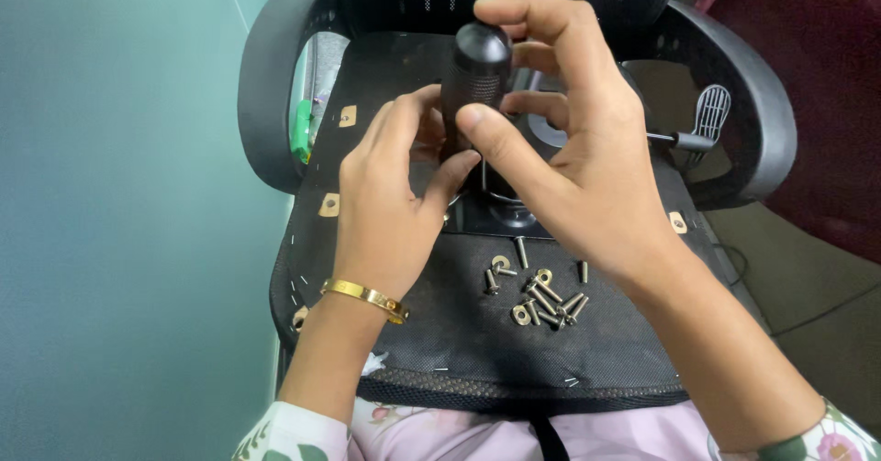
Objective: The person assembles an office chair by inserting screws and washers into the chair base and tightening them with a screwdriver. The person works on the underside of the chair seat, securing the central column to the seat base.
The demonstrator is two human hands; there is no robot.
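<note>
Both hands meet around a black cylinder (479, 71) that stands upright over the underside of an overturned office chair (459, 323). The right hand (574, 154) wraps it from the far and right side: the fingers curl over the rounded top and behind it, and the thumb presses across the front of the ribbed middle, so this grip is closed around the cylinder. The left hand (390, 195) comes in from the left and lower down, its fingertips bent against the lower part of the cylinder and its thumb touching the base just under the right thumb; this grip is pinched loosely on the same piece, fingers only partly curled. A gold bracelet (365, 298) sits on the left wrist. The cylinder rises from a dark metal plate (500, 218) at the centre of the chair base, though the joint itself is hidden by the hands. Near the plate, on the black fabric, lies a small heap of screws and washers (540, 294). A curved armrest (275, 94) shows at the left, and a lever (681, 140) sticks out to the right.
</note>
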